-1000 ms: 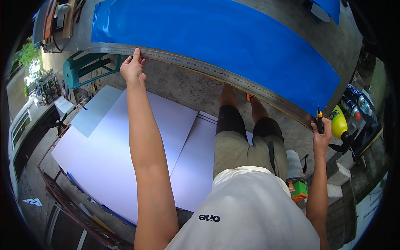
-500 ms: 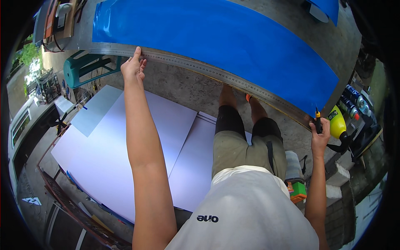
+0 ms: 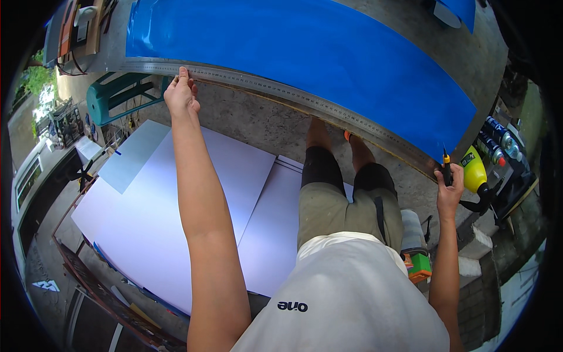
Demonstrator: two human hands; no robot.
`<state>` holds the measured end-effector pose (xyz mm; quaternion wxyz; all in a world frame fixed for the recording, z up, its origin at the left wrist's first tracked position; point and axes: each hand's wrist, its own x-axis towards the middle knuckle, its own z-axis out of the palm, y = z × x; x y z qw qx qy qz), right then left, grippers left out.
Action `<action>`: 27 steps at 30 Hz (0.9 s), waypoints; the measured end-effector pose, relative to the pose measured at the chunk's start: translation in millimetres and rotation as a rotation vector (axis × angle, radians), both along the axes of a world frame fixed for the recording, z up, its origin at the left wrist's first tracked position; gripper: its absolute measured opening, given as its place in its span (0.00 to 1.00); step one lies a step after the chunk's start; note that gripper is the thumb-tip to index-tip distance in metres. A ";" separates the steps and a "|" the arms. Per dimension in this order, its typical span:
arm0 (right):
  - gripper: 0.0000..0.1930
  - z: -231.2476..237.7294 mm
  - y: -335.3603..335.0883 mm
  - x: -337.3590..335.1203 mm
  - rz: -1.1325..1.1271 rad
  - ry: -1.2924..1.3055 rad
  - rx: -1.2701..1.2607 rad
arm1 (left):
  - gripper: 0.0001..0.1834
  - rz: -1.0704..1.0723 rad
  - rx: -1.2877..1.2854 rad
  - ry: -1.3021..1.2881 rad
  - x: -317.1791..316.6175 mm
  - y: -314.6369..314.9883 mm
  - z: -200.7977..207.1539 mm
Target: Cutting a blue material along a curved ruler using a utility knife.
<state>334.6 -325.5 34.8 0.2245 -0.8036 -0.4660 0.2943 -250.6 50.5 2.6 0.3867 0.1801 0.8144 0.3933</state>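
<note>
- Along the near edge of the grey table (image 3: 484,64), a long, flat metal ruler (image 3: 281,91) lies beside a smooth blue sheet (image 3: 293,61), glossy and rippled at its left end.
- The left hand (image 3: 183,97) sets its thumb on the ruler, fingers curled at the table edge; whether they clamp underneath, I cannot tell.
- The right hand (image 3: 450,190) is closed around a slim yellow-and-black knife (image 3: 447,170), tip pointing away from the person, near the ruler's right end.
- Just beyond stands a rounded yellow bottle (image 3: 474,170) with a black top; its contents are hidden.
- Cylindrical spray cans (image 3: 491,146) lie close by.
- A green-and-orange box (image 3: 420,268) sits lower, its inside unclear.
- Flat, smooth white boards (image 3: 141,217) spread below the left forearm; a teal stool (image 3: 117,97) stands nearby.
</note>
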 end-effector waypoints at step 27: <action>0.14 2.7 4.0 -2.3 0.025 -0.008 0.006 | 0.15 -0.133 0.027 0.200 4.4 -2.0 -8.1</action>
